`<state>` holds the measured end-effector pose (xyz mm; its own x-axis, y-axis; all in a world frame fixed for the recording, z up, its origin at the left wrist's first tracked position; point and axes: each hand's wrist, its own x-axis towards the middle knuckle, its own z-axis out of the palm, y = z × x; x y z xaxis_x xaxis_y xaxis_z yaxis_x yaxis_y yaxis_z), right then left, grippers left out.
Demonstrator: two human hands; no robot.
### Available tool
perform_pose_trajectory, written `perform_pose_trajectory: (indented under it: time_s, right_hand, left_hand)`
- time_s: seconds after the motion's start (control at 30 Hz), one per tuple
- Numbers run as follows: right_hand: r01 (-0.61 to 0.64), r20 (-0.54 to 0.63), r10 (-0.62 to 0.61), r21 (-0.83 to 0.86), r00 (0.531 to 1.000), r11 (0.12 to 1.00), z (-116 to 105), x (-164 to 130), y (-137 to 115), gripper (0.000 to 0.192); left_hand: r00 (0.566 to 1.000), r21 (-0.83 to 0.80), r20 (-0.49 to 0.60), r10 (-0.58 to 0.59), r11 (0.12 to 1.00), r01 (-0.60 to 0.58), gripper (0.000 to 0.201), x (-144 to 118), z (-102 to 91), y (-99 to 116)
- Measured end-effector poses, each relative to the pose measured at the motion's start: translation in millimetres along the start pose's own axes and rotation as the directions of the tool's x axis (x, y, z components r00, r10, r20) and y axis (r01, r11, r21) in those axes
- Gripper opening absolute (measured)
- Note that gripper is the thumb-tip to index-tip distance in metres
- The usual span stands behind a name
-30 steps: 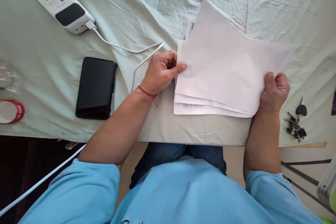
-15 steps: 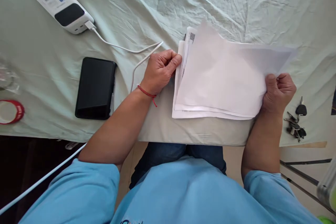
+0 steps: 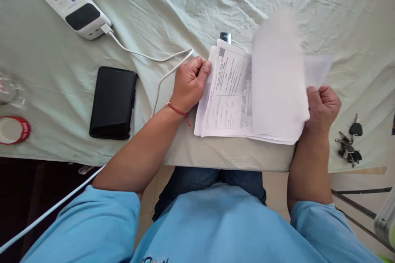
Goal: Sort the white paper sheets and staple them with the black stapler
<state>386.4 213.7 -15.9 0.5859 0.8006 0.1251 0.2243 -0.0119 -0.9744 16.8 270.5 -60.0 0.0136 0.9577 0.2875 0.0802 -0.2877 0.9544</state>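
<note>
A stack of papers [image 3: 228, 107] lies near the table's front edge, its top sheet printed with text, boxes and a small square code. My left hand [image 3: 191, 80] pinches the stack's left edge between thumb and fingers. At the stack's right side, my right hand [image 3: 324, 107] is closed on the sheets' right edge. A blank-backed sheet [image 3: 277, 78] stands curled up over the right half of the stack, its upper end blurred by motion. Behind the stack, the end of a dark, shiny object [image 3: 226, 38] sticks out; the rest of it is hidden.
Left of my arm lies a black tablet-like device [image 3: 113, 102]. A white power bank [image 3: 83, 16] with a plugged-in cable [image 3: 138, 54] is farther back. A red-edged tape roll [image 3: 15, 130] sits at far left, a bunch of keys [image 3: 350, 146] at right. Pale green cloth [image 3: 185, 4] covers the table.
The blank sheet has swung to the right and curled up, uncovering the printed page. The papers' left edge and my right hand have shifted slightly left. The dark object behind shows more.
</note>
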Motion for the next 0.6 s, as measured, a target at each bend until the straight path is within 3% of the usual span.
perform_pose_trajectory:
  time_s: [0.3, 0.6]
  right_hand:
    - [-0.016, -0.018, 0.016, 0.036, 1.0, 0.999, 2, -10, -14, 0.045]
    - [-0.06, -0.049, 0.057, -0.06, 0.997, 0.996, -9, -29, -28, 0.042]
  left_hand:
    - [0.984, 0.01, -0.167, 0.06, 0.998, -0.059, 0.068, -1, 4.9, -7]
    - [0.977, -0.052, -0.215, 0.001, 0.999, -0.012, 0.076, 0, 10.5, -2]
